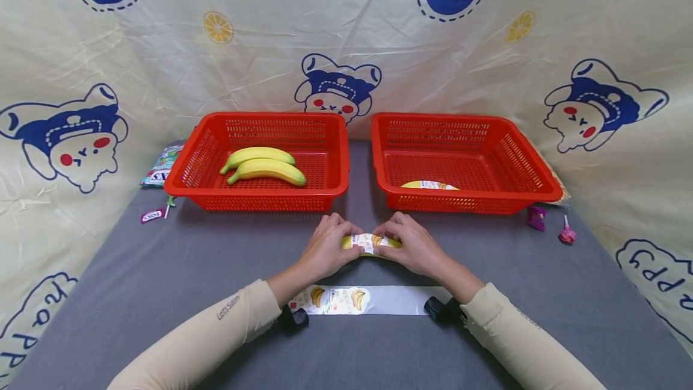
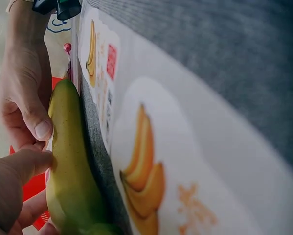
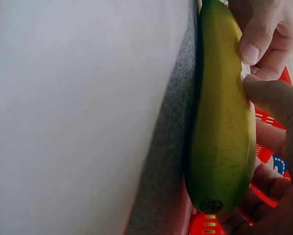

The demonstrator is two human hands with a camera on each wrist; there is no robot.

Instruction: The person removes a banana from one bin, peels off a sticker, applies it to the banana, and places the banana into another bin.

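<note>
A yellow banana (image 1: 391, 243) with greenish ends lies on the grey tabletop in front of the two baskets. Across its upper side is a white label (image 1: 365, 243) with a banana picture. My left hand (image 1: 327, 247) grips the banana's left part, thumb on the near side and fingers behind. On the right part, my right hand (image 1: 415, 245) grips it the same way, both thumbs close together at the label. The left wrist view shows the banana (image 2: 70, 156) at close range; so does the right wrist view, where the dark tip of the banana (image 3: 219, 112) is visible.
A white strip (image 1: 397, 301) with banana labels on its left part lies under my forearms. Behind stand a red basket (image 1: 260, 202) with two bananas and another red basket (image 1: 460, 203) with a labelled banana. Sweets (image 1: 153, 215) and a lollipop (image 1: 566, 235) lie at the sides.
</note>
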